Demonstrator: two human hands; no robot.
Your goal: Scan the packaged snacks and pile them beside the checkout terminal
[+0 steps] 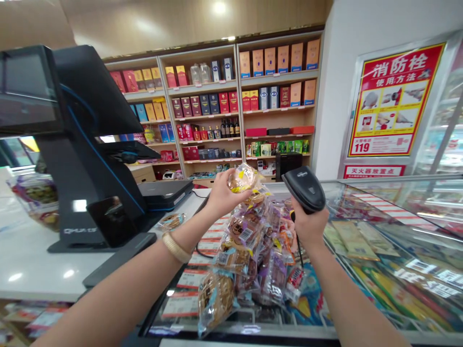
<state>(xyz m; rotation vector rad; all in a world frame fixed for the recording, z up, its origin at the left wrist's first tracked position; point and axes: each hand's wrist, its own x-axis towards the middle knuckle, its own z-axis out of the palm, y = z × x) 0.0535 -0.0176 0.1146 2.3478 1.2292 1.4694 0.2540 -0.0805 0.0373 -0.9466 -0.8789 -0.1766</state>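
Observation:
My left hand [227, 193], with a bracelet on the wrist, grips a clear-wrapped snack packet [243, 178] above the pile. In my right hand [310, 222] is a black barcode scanner [306, 189], its head tilted toward the left and its cord hanging down. Between and below both hands lies a heap of wrapped snacks [246, 231] on the glass freezer top [173, 320]. One larger packet [216, 296] rests at the heap's near end. A single wrapped packet [171, 221] sits apart on the white counter.
A black register [97, 135] stands on the white counter [32, 265] at the left, with a dark flat device [121, 258] near its base. Frozen goods [412, 289] show under glass at the right. Shelves of boxes [206, 89] line the back wall.

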